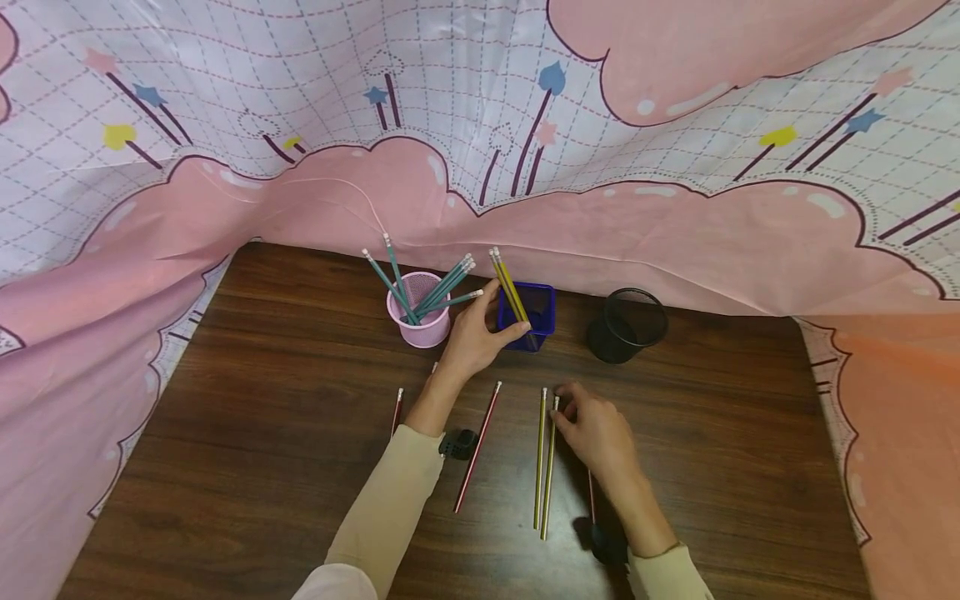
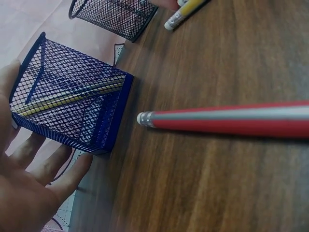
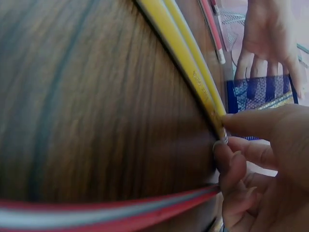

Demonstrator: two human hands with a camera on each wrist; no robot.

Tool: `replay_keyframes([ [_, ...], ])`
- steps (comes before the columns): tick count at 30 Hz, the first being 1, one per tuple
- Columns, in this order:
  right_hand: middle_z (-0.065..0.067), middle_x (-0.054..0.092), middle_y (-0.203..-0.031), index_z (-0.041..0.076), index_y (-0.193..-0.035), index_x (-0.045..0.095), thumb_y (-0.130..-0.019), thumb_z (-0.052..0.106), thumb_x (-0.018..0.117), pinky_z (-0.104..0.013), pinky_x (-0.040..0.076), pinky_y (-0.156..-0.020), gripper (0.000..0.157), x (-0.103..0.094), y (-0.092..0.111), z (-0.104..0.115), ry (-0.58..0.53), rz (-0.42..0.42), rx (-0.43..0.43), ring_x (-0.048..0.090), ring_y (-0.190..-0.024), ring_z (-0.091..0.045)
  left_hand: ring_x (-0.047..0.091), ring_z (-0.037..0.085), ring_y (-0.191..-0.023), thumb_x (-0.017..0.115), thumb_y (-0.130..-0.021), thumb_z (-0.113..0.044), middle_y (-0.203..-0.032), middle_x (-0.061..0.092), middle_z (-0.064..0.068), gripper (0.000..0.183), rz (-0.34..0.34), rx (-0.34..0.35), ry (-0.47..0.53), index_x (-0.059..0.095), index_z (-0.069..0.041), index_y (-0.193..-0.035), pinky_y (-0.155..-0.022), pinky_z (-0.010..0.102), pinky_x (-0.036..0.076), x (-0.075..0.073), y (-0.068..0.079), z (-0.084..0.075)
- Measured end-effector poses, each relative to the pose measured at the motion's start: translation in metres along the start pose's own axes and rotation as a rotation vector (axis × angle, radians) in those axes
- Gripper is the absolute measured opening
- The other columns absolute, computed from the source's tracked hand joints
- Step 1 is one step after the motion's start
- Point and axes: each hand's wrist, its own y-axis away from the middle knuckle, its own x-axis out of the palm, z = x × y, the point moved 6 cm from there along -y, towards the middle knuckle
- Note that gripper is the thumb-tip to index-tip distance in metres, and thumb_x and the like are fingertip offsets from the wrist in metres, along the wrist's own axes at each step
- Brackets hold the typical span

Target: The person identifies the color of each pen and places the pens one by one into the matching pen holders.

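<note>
My left hand holds a blue mesh pencil cup, its thumb at the near side and its fingers along the left. A few yellow pencils lean inside that cup, eraser ends up. On the wooden table, my right hand pinches the eraser end of a yellow pencil between thumb and fingers; the right wrist view shows this pencil up close. Just left of it lies a second yellow pencil. A red pencil lies between my forearms.
Left of the blue cup stands a pink mesh cup with several green pencils. To its right is a black mesh cup. Another red pencil is partly hidden by my left sleeve. A patterned cloth hangs behind the table.
</note>
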Motion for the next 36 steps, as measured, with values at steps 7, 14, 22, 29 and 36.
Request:
replay_keyframes([
  [7, 0.010, 0.057, -0.063, 0.016, -0.099, 0.059, -0.074, 0.022, 0.070, -0.038, 0.042, -0.047, 0.028, 0.002, -0.005, 0.007, 0.087, 0.009, 0.024, 0.053, -0.052, -0.015, 0.052, 0.013, -0.111, 0.066, -0.071, -0.056, -0.132, 0.047, 0.003, 0.081, 0.010, 0.000, 0.003, 0.024, -0.042, -0.139, -0.077, 0.025, 0.050, 0.002, 0.000, 0.002],
  [14, -0.014, 0.060, -0.062, 0.010, -0.084, 0.053, -0.064, 0.012, 0.062, -0.048, 0.041, -0.046, 0.022, 0.000, -0.009, 0.014, 0.140, -0.049, 0.061, 0.056, -0.055, -0.039, 0.051, 0.014, -0.112, 0.067, -0.072, -0.056, -0.129, 0.049, 0.002, 0.081, 0.002, -0.006, 0.008, 0.024, -0.043, -0.139, -0.076, 0.025, 0.050, 0.003, -0.001, 0.003],
  [22, -0.017, 0.058, -0.059, 0.009, -0.078, 0.049, -0.063, 0.012, 0.063, -0.048, 0.041, -0.045, 0.021, 0.002, -0.012, 0.014, 0.120, -0.065, 0.042, 0.056, -0.053, -0.040, 0.050, 0.013, -0.113, 0.067, -0.071, -0.056, -0.129, 0.049, 0.002, 0.082, -0.008, -0.018, 0.017, 0.027, -0.039, -0.139, -0.075, 0.024, 0.050, 0.004, 0.000, 0.006],
  [29, 0.003, 0.057, -0.063, 0.011, -0.092, 0.057, -0.069, 0.014, 0.066, -0.035, 0.042, -0.046, 0.024, -0.008, -0.012, 0.004, -0.034, -0.056, 0.062, 0.052, -0.050, -0.017, 0.051, 0.014, -0.111, 0.067, -0.071, -0.056, -0.129, 0.049, 0.001, 0.081, -0.004, -0.018, 0.030, 0.026, -0.041, -0.139, -0.075, 0.025, 0.050, 0.005, 0.000, 0.007],
  [36, 0.006, 0.063, -0.074, 0.018, -0.103, 0.059, -0.078, 0.008, 0.062, -0.029, 0.044, -0.048, 0.027, -0.031, -0.016, 0.001, -0.339, -0.078, 0.062, 0.056, -0.056, -0.011, 0.052, 0.012, -0.110, 0.067, -0.071, -0.055, -0.129, 0.049, 0.001, 0.081, -0.015, -0.015, 0.030, 0.026, -0.041, -0.139, -0.074, 0.024, 0.051, 0.005, -0.001, 0.007],
])
